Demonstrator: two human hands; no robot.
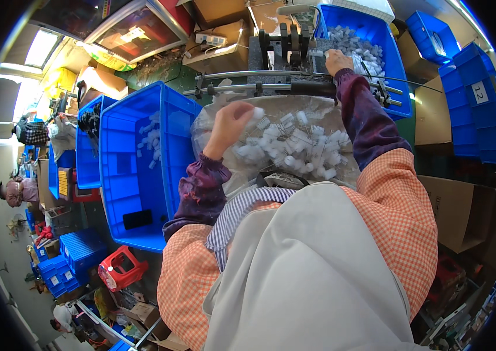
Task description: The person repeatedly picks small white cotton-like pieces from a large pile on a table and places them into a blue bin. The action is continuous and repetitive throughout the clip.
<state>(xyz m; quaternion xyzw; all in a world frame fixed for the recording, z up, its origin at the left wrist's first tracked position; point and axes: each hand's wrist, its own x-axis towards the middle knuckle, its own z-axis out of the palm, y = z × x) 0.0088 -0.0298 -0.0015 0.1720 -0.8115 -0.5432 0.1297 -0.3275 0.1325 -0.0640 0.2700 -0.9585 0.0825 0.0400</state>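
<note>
My left hand [228, 127] is raised over the near left side of a pale, sheet-lined tray [206, 124]. Its thumb and fingers pinch a small white plastic piece [258, 113]. A pile of similar white translucent pieces [300, 149], some with fine comb-like teeth, lies in the tray below. Farther off, my right hand [338, 62] reaches the right side of a dark metal machine [286, 55] with rollers and rods. Its fingers are bent together beside a small pale toothed piece [316, 52]. What lies between these fingertips is too small to make out.
A blue bin [397, 70] of white pieces stands behind my right hand. At left, another blue bin [136, 213] holds some pieces and a dark flat object. Metal rods [242, 88] cross in front of the machine. Cardboard boxes and a red stool [122, 269] stand around; people are at far left.
</note>
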